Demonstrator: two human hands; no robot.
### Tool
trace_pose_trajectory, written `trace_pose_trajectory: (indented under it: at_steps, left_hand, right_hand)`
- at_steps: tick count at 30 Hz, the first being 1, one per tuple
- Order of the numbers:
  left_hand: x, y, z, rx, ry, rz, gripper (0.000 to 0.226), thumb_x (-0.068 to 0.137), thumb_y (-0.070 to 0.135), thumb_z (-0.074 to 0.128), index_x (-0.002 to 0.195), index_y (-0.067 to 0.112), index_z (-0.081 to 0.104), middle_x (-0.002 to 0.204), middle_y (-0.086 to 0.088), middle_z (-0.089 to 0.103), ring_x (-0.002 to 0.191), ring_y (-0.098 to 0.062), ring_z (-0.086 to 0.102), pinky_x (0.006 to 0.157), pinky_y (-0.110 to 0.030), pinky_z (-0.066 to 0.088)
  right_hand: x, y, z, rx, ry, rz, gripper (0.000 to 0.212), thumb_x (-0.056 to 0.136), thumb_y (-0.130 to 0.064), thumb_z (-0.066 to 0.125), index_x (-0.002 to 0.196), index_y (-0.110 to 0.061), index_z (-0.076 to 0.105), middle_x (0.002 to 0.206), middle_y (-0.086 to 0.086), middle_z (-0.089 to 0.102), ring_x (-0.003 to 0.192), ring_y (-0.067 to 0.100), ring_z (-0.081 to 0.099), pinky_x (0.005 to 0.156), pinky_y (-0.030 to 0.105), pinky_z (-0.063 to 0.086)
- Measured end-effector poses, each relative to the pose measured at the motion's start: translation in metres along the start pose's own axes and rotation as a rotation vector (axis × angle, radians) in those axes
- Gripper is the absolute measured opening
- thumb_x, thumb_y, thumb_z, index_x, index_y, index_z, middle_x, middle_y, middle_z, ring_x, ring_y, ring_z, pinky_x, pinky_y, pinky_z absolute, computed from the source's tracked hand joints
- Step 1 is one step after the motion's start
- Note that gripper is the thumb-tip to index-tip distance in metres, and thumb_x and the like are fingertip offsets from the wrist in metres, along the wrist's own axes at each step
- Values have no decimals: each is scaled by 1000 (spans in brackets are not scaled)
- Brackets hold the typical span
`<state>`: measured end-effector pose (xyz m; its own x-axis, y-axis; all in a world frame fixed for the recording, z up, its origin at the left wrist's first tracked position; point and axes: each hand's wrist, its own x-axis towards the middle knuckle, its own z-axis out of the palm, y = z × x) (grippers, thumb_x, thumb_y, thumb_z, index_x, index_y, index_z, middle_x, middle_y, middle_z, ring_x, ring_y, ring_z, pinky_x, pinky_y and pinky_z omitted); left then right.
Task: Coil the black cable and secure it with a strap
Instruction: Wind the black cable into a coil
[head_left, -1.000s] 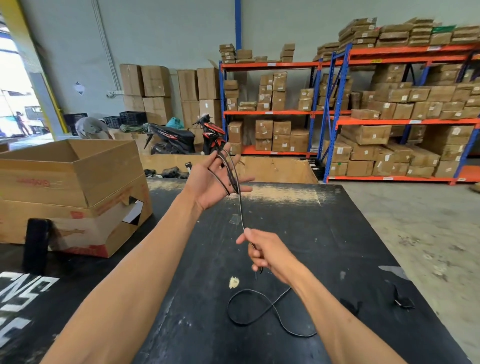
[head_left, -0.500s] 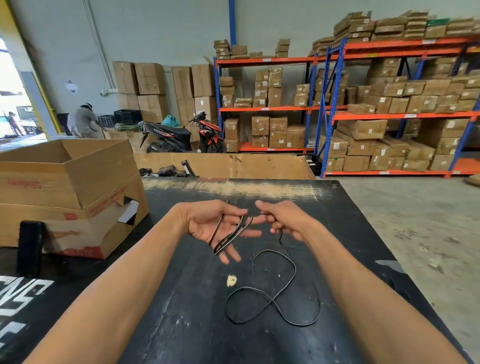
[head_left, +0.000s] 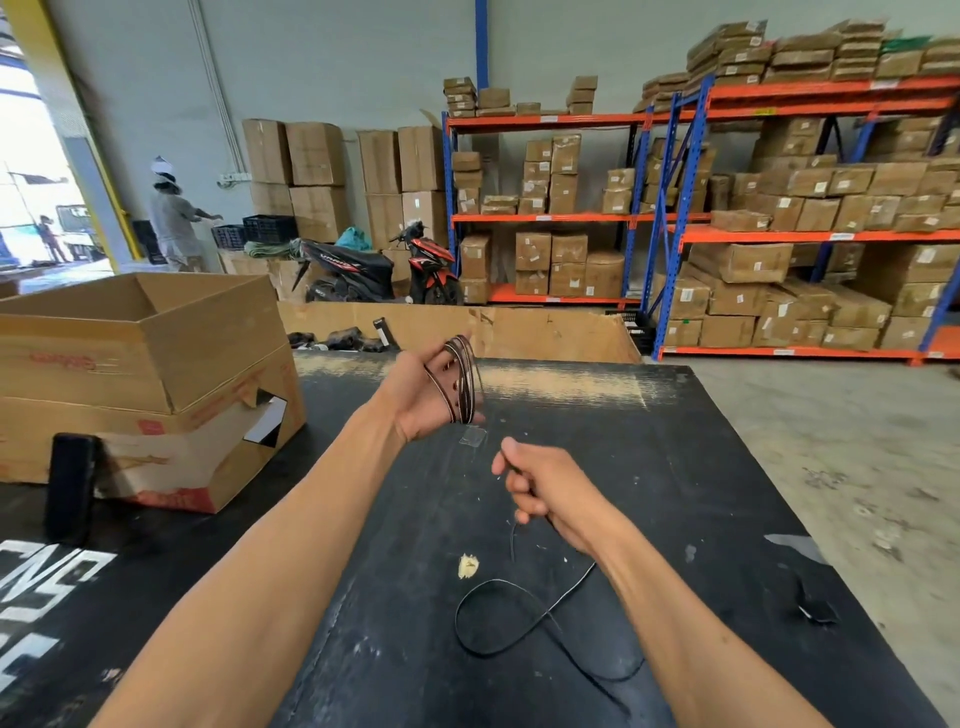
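Note:
My left hand (head_left: 423, 397) is raised over the black table (head_left: 675, 467) with several loops of the thin black cable (head_left: 464, 382) wound around its fingers. My right hand (head_left: 545, 483) is lower and nearer to me, closed in a fist around the free run of the same cable. Below that fist the cable hangs down and lies in a loose figure-eight (head_left: 524, 623) on the table. A small dark piece (head_left: 815, 605), perhaps the cable's end or a strap, lies at the table's right edge; I cannot tell which.
An open cardboard box (head_left: 156, 374) stands on the table at the left, with a black upright object (head_left: 70, 488) before it. A yellowish scrap (head_left: 467, 566) lies near the cable. Beyond are a scooter (head_left: 384, 270), racks of boxes (head_left: 727, 218) and a person (head_left: 174, 218).
My hands, together half a second ago, have separated. The left hand rose with more loops on it; the right hand slid back down along the cable toward me.

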<state>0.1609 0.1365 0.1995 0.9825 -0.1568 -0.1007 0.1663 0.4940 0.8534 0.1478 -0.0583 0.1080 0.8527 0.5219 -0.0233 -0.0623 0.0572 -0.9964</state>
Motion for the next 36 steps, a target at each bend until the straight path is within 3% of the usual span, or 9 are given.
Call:
trace_pose_trajectory:
  at_steps: [4, 11, 16, 19, 21, 24, 28, 32, 36]
  left_hand:
    - [-2, 9, 7, -82, -114, 31, 42, 102, 40, 37, 135, 28, 58, 151, -5, 44, 135, -59, 35, 94, -78, 34]
    - [-12, 5, 9, 5, -454, -132, 49, 103, 43, 35, 151, 36, 38, 158, -2, 38, 135, -63, 32, 107, -80, 19]
    - [-22, -2, 5, 221, -691, -481, 51, 105, 46, 25, 155, 37, 27, 163, 5, 25, 140, -59, 21, 108, -75, 18]
    - [-27, -11, -2, 454, -650, -722, 51, 105, 46, 28, 154, 34, 33, 164, 8, 28, 141, -54, 28, 107, -68, 26]
    - [-28, -18, -6, 603, -507, -799, 49, 104, 46, 34, 150, 32, 42, 159, 12, 37, 126, -42, 48, 104, -58, 39]
    - [-21, -27, -14, 573, -184, -674, 43, 104, 41, 40, 140, 26, 58, 122, 9, 59, 88, -16, 55, 88, -41, 46]
    - [-10, -23, -20, 272, 71, -297, 38, 105, 38, 38, 115, 22, 71, 87, 2, 59, 66, -19, 53, 67, -34, 40]
    - [-2, -9, -13, -4, 18, -64, 38, 103, 38, 37, 124, 21, 64, 97, -2, 56, 80, -30, 54, 81, -50, 45]
    - [-4, 3, -7, -82, -140, -28, 43, 101, 39, 41, 135, 26, 62, 145, 0, 54, 123, -59, 49, 92, -77, 40]
  right_hand:
    - [-5, 25, 8, -37, 36, 39, 42, 96, -56, 60, 75, -20, 67, 57, -6, 39, 42, 10, 29, 48, 27, 44]
    - [0, 29, -4, -271, 117, 29, 54, 85, -73, 60, 65, -24, 68, 52, -13, 43, 42, 8, 38, 49, 26, 50]
    - [11, 8, -30, -677, 197, -37, 51, 70, -73, 53, 63, -27, 71, 46, -4, 55, 39, 11, 48, 45, 34, 53]
    - [19, -17, -53, -700, 242, -53, 68, 81, -79, 50, 74, -18, 79, 62, 8, 72, 45, 22, 58, 51, 28, 47]
    - [23, -38, -63, -670, 309, -42, 68, 90, -74, 49, 64, -17, 75, 57, 2, 65, 37, 16, 53, 55, 27, 45]
    - [23, -63, -56, -465, 335, -44, 56, 96, -58, 56, 70, -13, 78, 50, -7, 55, 35, 7, 42, 47, 26, 44]
    - [10, -57, -28, -248, 182, -65, 42, 97, -44, 62, 73, -14, 79, 48, -13, 38, 41, 7, 30, 40, 22, 33]
    - [4, -6, -2, -92, 24, -49, 37, 101, -43, 58, 78, -21, 78, 55, -8, 41, 41, 9, 27, 41, 23, 35]
    - [2, 43, 3, -49, -57, -3, 36, 101, -45, 55, 87, -21, 77, 59, -7, 42, 44, 9, 28, 46, 25, 41]
